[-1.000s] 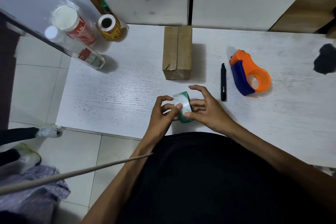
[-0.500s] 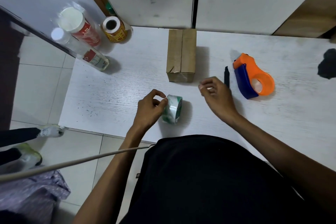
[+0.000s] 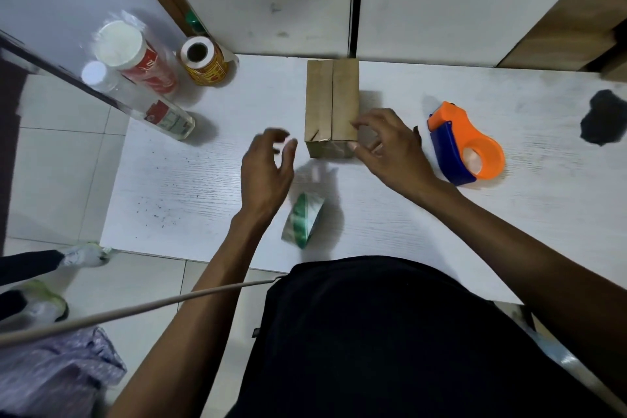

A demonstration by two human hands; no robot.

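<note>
A small brown cardboard box [image 3: 331,105] stands in the middle of the white table [image 3: 190,187]. My right hand [image 3: 386,146] is at the box's near right corner, fingers curled and touching its edge. My left hand [image 3: 268,170] hovers to the box's left, blurred, fingers spread and holding nothing. A green-and-white tape roll [image 3: 302,219] lies on its edge on the table near me, between my forearms, free of both hands.
An orange-and-blue tape dispenser [image 3: 464,146] lies right of my right hand; a black pen is mostly hidden behind that hand. Bottles and a can [image 3: 203,61] stand at the table's far left. A black smudge [image 3: 604,122] marks the far right. White cabinets back the table.
My left hand let go of the tape roll and moved up toward the box. My right hand moved from the pen area to the box's near right corner.
</note>
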